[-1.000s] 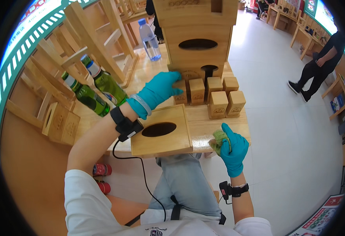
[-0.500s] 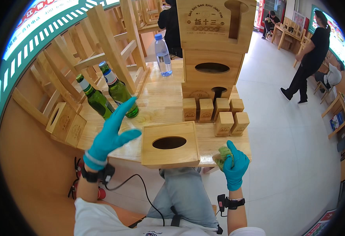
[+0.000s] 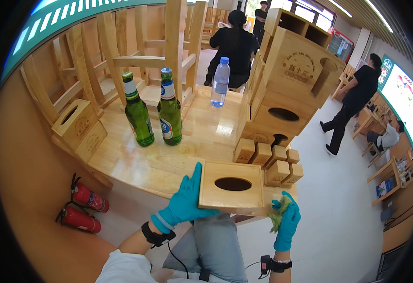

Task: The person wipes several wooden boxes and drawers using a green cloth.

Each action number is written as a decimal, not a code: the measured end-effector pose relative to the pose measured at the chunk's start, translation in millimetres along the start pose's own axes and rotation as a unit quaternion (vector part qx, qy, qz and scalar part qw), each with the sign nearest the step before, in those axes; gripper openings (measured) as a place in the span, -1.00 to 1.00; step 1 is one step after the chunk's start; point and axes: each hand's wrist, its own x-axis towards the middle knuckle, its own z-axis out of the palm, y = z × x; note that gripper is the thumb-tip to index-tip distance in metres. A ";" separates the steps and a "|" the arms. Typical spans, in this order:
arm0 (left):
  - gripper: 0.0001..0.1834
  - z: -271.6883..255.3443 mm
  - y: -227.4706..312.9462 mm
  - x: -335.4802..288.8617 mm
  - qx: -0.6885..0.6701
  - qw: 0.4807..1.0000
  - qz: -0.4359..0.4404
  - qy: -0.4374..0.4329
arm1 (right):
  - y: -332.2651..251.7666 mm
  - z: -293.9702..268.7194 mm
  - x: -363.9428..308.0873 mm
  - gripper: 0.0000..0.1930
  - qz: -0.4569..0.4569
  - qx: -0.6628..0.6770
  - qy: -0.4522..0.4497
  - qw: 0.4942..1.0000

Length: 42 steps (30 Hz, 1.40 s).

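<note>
A wooden tissue box (image 3: 231, 199) with a dark oval opening lies at the table's near edge. My left hand (image 3: 184, 202), in a teal glove, grips its left side, fingers along that side and thumb along the near edge. In my right hand (image 3: 289, 226), also gloved, a crumpled green cloth (image 3: 280, 213) is pinched just off the box's right corner. Several small wooden blocks (image 3: 278, 170) stand behind the box. Beyond them rises a stack of wooden boxes (image 3: 268, 96).
Two green glass bottles (image 3: 139, 118) and a clear water bottle (image 3: 220, 85) stand on the wooden table (image 3: 187, 160). Upturned wooden stools (image 3: 143, 61) rest at its left. Two red fire extinguishers (image 3: 91, 197) are on the floor below. One person (image 3: 357, 101) walks at right; another person (image 3: 232, 47) sits behind.
My left hand has come down from the air onto the tissue box's left side. My right hand stays near the box's right corner with the cloth. The view has shifted.
</note>
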 end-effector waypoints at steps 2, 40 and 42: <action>0.57 -5.6 6.6 -2.2 -0.021 1.000 0.015 -0.001 | -15.9 -0.7 -3.9 -0.50 0.020 0.067 0.033 0.997; 0.65 -10.4 -5.1 15.1 -0.190 0.977 0.100 -0.002 | -141.0 43.3 24.1 -0.37 -0.295 -0.379 -0.083 0.873; 0.64 -14.4 -6.5 11.7 -0.170 0.979 0.109 -0.018 | -154.4 68.3 33.7 -0.32 -0.321 -0.365 -0.125 0.865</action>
